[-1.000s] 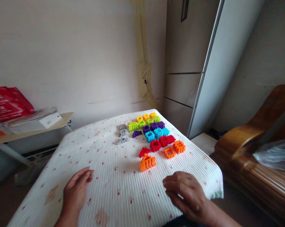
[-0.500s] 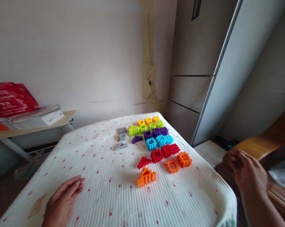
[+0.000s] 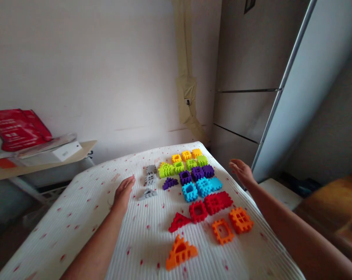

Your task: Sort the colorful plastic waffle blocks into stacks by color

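My left hand (image 3: 124,193) hovers over the table's left part with its fingers stretched out and nothing in it. Just right of it are grey interlocking blocks (image 3: 150,178) and a grey triangular block (image 3: 148,194). My right hand (image 3: 242,172) is held by the table's right edge, fingers extended, holding nothing. Nearest to it are the purple blocks (image 3: 197,172) and light blue blocks (image 3: 205,187). Rows of yellow (image 3: 186,155) and green blocks (image 3: 191,164) lie behind. Closer to me are red blocks (image 3: 198,211), a pair of orange blocks (image 3: 241,220) and an orange triangular block (image 3: 181,252).
A white, red-dotted cover (image 3: 85,206) lies over the table. On the left, a side shelf (image 3: 90,147) holds a red package (image 3: 18,130) and a white box (image 3: 66,151). A tall fridge (image 3: 246,112) stands at the back right, beside the wall.
Both hands have reached forward; the left also went right, and the right came inward from beyond the table edge. The camera view has shifted closer. The blocks keep their arrangement.
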Demonstrator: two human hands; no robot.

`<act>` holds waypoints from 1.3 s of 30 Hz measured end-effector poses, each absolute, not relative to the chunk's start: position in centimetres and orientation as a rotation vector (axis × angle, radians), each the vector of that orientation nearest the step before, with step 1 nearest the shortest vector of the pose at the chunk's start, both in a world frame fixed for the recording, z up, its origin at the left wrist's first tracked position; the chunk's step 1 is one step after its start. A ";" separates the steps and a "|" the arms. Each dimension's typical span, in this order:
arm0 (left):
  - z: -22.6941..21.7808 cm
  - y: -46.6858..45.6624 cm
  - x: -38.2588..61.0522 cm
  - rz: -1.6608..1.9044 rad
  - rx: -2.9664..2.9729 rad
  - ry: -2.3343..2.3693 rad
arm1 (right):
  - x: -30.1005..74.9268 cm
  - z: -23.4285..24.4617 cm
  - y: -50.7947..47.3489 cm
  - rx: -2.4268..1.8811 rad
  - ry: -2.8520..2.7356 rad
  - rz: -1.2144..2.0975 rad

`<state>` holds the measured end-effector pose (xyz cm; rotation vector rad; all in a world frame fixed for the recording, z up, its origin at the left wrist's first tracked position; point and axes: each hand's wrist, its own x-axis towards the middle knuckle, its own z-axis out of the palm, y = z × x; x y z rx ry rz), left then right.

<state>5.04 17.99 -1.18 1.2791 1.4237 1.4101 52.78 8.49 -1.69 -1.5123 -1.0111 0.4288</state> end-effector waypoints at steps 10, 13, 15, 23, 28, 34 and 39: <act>-3.9 25.2 7.8 1.446 1.395 1.352 | 52.0 -3.8 17.9 -1.566 -1.004 0.451; -4.7 26.2 7.9 1.447 1.425 1.346 | 52.3 -4.3 19.0 -1.572 -1.010 0.470; -5.0 26.6 8.1 1.446 1.444 1.342 | 52.4 -4.6 19.6 -1.573 -1.027 0.471; -4.6 27.3 10.1 1.403 1.546 1.329 | 51.2 -4.5 23.0 -1.566 -1.204 0.473; -4.4 27.0 12.1 1.305 1.629 1.270 | 48.1 -4.1 25.0 -1.497 -1.375 0.594; -4.2 25.8 14.3 1.189 1.632 1.176 | 44.2 -3.5 24.7 -1.346 -1.380 0.871; -3.1 23.5 13.4 1.079 1.542 1.137 | 42.6 -3.3 23.5 -1.262 -1.262 0.944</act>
